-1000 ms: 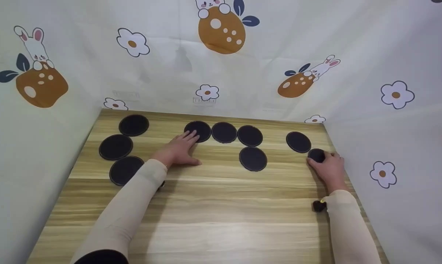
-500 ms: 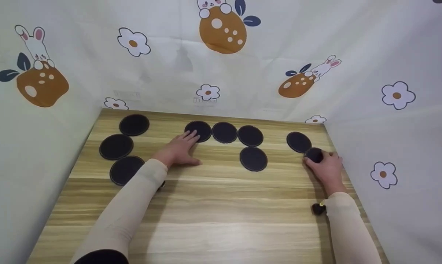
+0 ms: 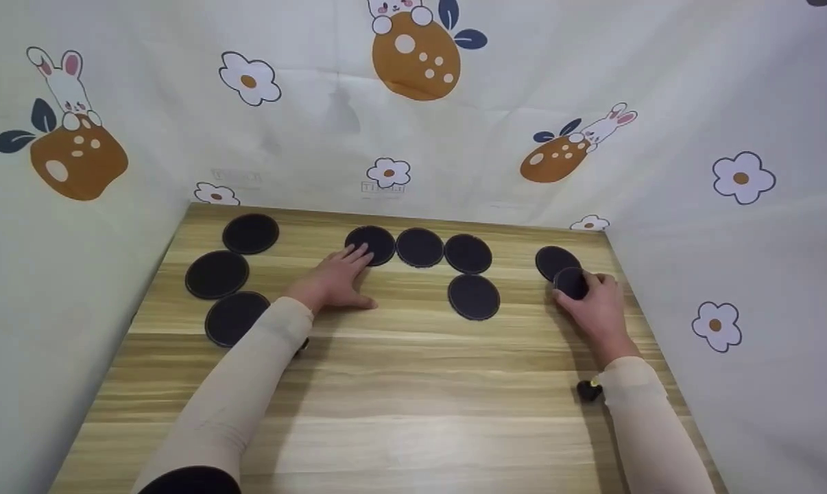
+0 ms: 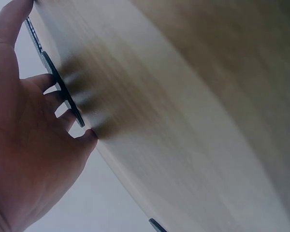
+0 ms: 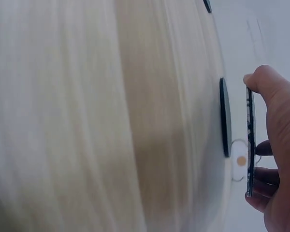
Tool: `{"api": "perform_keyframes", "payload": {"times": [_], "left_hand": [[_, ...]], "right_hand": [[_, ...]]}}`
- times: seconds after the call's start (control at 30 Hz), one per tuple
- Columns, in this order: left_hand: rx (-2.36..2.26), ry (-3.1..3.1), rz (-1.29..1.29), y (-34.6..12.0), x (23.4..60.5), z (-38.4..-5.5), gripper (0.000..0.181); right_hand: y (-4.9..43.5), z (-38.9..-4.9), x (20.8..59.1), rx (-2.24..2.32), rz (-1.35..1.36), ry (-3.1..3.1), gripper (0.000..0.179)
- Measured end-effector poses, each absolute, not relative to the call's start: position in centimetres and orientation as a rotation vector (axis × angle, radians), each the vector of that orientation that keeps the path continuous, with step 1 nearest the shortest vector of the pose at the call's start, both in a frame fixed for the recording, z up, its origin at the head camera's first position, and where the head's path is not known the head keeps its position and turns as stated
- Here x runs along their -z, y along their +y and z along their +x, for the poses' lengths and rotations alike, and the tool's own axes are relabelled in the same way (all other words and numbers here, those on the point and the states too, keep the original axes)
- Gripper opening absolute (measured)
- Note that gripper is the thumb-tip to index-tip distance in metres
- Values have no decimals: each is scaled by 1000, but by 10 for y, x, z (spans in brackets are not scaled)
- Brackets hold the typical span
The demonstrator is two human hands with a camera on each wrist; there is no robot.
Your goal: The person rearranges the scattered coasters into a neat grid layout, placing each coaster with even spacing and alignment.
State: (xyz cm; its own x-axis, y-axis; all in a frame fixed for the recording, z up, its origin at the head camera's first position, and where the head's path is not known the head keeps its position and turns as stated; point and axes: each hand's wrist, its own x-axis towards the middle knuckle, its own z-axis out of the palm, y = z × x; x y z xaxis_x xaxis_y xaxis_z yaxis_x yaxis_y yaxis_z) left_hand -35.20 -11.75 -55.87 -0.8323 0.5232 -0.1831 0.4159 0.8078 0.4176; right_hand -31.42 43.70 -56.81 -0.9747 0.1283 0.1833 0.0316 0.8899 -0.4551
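Observation:
Several round black coasters with stitched rims lie on the wooden table. My left hand is spread, its fingertips resting on the leftmost coaster of a row of three; the left wrist view also shows the fingers on that coaster. On the right, my right hand grips a coaster by its edges between thumb and fingers. In the right wrist view this held coaster is raised off the table, apart from a lying coaster. From the head it partly covers that lying coaster.
The row goes on with a second coaster and a third; another coaster lies in front of the third. Three coasters stand in a curve at the left, one of them outermost. A printed curtain surrounds the table.
My right hand has lifted the coaster from the table's right edge and brought it left, up to the neighbouring coaster. The left hand has kept its place.

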Motion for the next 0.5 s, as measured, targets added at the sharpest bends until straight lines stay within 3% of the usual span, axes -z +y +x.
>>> {"api": "perform_keyframes", "payload": {"times": [0.5], "left_hand": [[-505, 2705, 722, -117, 557, -352, 112]], "right_hand": [[394, -320, 557, -733, 31, -2903, 94]]}}
